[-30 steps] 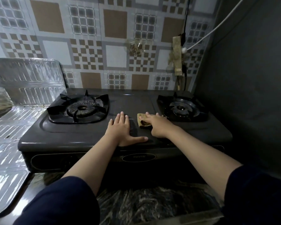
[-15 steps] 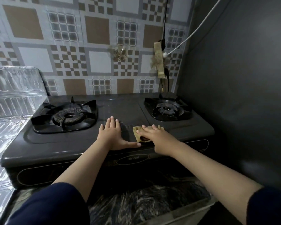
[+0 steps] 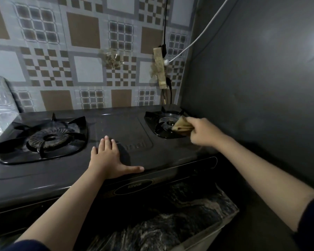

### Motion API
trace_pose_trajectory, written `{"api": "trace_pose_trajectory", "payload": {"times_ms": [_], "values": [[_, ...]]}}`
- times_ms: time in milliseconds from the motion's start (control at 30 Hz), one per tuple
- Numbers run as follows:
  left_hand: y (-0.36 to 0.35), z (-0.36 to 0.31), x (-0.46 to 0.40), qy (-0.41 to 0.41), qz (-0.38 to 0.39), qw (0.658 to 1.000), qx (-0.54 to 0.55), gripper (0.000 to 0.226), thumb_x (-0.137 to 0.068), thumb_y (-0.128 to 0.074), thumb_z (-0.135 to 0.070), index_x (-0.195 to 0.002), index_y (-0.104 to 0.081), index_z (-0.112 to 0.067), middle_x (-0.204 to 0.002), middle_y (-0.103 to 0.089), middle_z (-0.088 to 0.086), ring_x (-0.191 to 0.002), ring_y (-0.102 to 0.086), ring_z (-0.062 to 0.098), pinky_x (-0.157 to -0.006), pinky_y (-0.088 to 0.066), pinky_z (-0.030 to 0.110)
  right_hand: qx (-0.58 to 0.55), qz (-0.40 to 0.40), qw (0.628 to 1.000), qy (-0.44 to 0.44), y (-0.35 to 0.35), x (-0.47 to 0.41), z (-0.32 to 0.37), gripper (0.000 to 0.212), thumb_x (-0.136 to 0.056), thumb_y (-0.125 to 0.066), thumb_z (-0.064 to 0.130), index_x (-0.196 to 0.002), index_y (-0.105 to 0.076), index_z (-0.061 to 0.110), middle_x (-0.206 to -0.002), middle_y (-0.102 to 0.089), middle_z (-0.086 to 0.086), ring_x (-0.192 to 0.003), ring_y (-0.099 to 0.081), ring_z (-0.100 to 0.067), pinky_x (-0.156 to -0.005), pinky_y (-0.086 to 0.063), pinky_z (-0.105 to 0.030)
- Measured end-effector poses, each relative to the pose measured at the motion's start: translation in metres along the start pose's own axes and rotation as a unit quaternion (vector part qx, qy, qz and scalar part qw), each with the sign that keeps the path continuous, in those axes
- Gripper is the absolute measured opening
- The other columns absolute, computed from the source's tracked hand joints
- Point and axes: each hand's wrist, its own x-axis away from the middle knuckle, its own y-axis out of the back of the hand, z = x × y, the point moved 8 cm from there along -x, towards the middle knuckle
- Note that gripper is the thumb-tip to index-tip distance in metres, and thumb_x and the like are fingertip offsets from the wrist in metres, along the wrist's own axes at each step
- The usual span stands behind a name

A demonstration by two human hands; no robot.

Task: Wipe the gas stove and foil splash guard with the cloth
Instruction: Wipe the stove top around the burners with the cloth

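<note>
A dark two-burner gas stove (image 3: 134,127) fills the middle of the view. My right hand (image 3: 204,132) grips a folded tan cloth (image 3: 181,125) and holds it against the right burner (image 3: 166,124), at its right side. My left hand (image 3: 109,158) lies flat, fingers spread, on the stove top near the front edge, between the burners. The left burner (image 3: 47,137) with its black grate is uncovered. A strip of the foil splash guard (image 3: 0,107) shows at the far left edge, standing behind and beside the stove.
A dark wall (image 3: 252,87) rises right beside the right burner. On the tiled back wall hang a power strip (image 3: 159,67) with a white cable (image 3: 207,29) and a black cord. A dark marbled counter edge (image 3: 170,223) runs below the stove front.
My right hand has carried the cloth from the stove's front middle back and right onto the right burner. The left hand stays flat. The view has shifted right, hiding most of the foil.
</note>
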Motion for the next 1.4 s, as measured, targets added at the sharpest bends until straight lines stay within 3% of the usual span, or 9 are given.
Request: {"api": "trace_pose_trajectory", "payload": {"times_ms": [167, 300, 400, 500, 633, 833, 1000, 1300, 1400], "values": [[0.0, -0.002, 0.0, 0.004, -0.007, 1.0, 0.002, 0.161, -0.03, -0.029, -0.104, -0.151, 0.002, -0.003, -0.159, 0.01, 0.016, -0.148, 0.009, 0.028, -0.118, -0.007, 0.049, 0.091, -0.008, 0.987, -0.129, 0.014, -0.015, -0.065, 0.035, -0.076, -0.05, 0.011, -0.11, -0.06, 0.01, -0.111, -0.062, -0.018, -0.1, -0.059, -0.036, -0.078, -0.049, -0.033], [0.001, -0.003, 0.0, 0.008, -0.011, 1.0, 0.008, 0.159, -0.032, -0.031, -0.103, -0.152, 0.002, -0.004, -0.159, 0.01, 0.015, -0.148, 0.009, 0.026, -0.119, -0.006, 0.048, 0.101, 0.091, 0.975, -0.175, -0.03, -0.016, -0.097, 0.055, -0.084, -0.048, 0.017, -0.139, -0.046, 0.014, -0.141, -0.046, -0.014, -0.13, -0.043, -0.035, -0.11, -0.033, -0.046], [0.001, -0.003, -0.001, 0.008, -0.011, 1.0, 0.008, 0.159, -0.032, -0.032, -0.103, -0.151, 0.002, -0.004, -0.159, 0.011, 0.015, -0.148, 0.009, 0.027, -0.118, -0.005, 0.049, 0.058, 0.088, 0.979, -0.177, -0.045, -0.01, -0.099, 0.056, -0.096, -0.04, 0.018, -0.15, -0.026, 0.016, -0.159, -0.018, -0.01, -0.145, -0.018, -0.031, -0.118, -0.016, -0.047], [0.001, -0.003, -0.001, 0.004, -0.006, 1.0, 0.004, 0.16, -0.031, -0.029, -0.104, -0.151, 0.002, -0.004, -0.159, 0.01, 0.016, -0.148, 0.009, 0.028, -0.118, -0.005, 0.049, 0.05, 0.065, 0.98, -0.182, -0.05, -0.003, -0.096, 0.053, -0.1, -0.036, 0.017, -0.151, -0.022, 0.018, -0.16, -0.012, -0.005, -0.146, -0.011, -0.032, -0.116, -0.009, -0.048], [0.002, -0.004, -0.002, 0.0, -0.002, 1.0, 0.002, 0.16, -0.03, -0.027, -0.104, -0.151, 0.002, -0.003, -0.159, 0.01, 0.016, -0.147, 0.009, 0.029, -0.118, -0.006, 0.05, 0.028, 0.01, 0.987, -0.155, -0.06, 0.002, -0.079, 0.05, -0.099, -0.036, 0.016, -0.149, -0.029, 0.013, -0.156, -0.026, -0.011, -0.145, -0.02, -0.03, -0.118, -0.008, -0.043], [0.0, -0.004, 0.0, 0.0, -0.002, 1.0, 0.011, 0.161, -0.029, -0.027, -0.104, -0.151, 0.001, -0.003, -0.159, 0.01, 0.017, -0.147, 0.009, 0.029, -0.118, -0.006, 0.051, 0.059, -0.047, 0.992, -0.104, -0.081, 0.006, -0.031, 0.041, -0.094, -0.04, 0.013, -0.134, -0.044, 0.002, -0.141, -0.047, -0.016, -0.128, -0.043, -0.035, -0.112, -0.025, -0.041], [0.001, -0.004, -0.001, -0.005, -0.011, 1.0, 0.011, 0.161, -0.03, -0.027, -0.104, -0.151, -0.001, -0.002, -0.159, 0.007, 0.018, -0.147, 0.006, 0.031, -0.117, -0.007, 0.052, 0.079, -0.041, 0.992, -0.092, -0.076, 0.014, -0.001, 0.038, -0.094, -0.042, 0.016, -0.131, -0.045, 0.005, -0.13, -0.053, -0.016, -0.115, -0.052, -0.038, -0.094, -0.04, -0.038], [0.001, -0.003, -0.001, -0.001, 0.001, 1.0, 0.003, 0.162, -0.029, -0.028, -0.104, -0.151, 0.001, -0.002, -0.159, 0.008, 0.019, -0.147, 0.007, 0.03, -0.117, -0.006, 0.053, 0.043, -0.029, 0.999, -0.008, -0.097, 0.028, 0.089, 0.039, -0.092, -0.043, 0.013, -0.131, -0.046, 0.006, -0.128, -0.055, -0.012, -0.116, -0.052, -0.034, -0.096, -0.038, -0.036], [0.002, -0.005, 0.001, -0.003, -0.001, 1.0, 0.003, 0.163, -0.027, -0.027, -0.104, -0.151, 0.001, -0.002, -0.159, 0.008, 0.018, -0.148, 0.007, 0.03, -0.117, -0.006, 0.052, 0.003, -0.024, 1.0, -0.006, -0.094, 0.032, 0.085, 0.032, -0.092, -0.045, 0.015, -0.123, -0.053, 0.012, -0.111, -0.064, -0.014, -0.105, -0.057, -0.037, -0.083, -0.043, -0.037]]}}
